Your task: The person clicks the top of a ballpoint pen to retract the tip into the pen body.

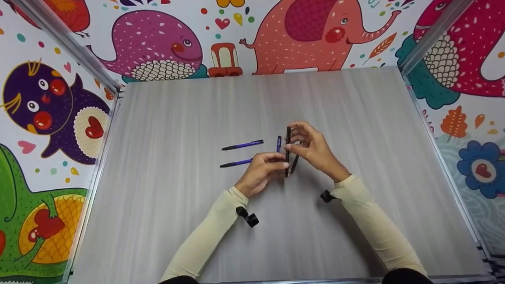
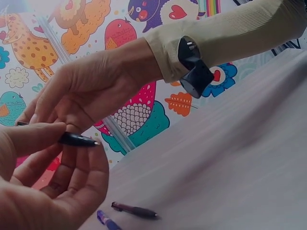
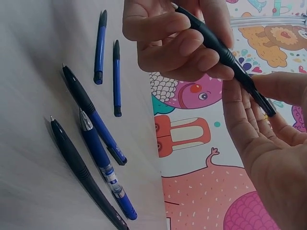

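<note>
Both hands hold one black pen [image 1: 288, 152] upright above the table. My left hand [image 1: 260, 171] pinches its lower part, near the pointed tip that shows in the left wrist view. The clip end of the pen is between the thumb and fingers of my right hand [image 1: 315, 150]. Close by lie a black pen [image 3: 81, 167], a blue pen with a silver tip [image 3: 103, 160] and a blue-and-black pen [image 3: 91, 110]. Left of them are two more blue-and-black pens [image 1: 242, 145], the nearer one [image 1: 235, 163] partly hidden by my left hand in the head view.
The pens lie on a pale wood-grain table [image 1: 177, 221]. Panels with cartoon animals, including a pink elephant [image 1: 303, 43], stand along its back and sides. Metal posts [image 1: 71, 47] rise at the back corners. A small black camera [image 1: 247, 217] is strapped to the left sleeve.
</note>
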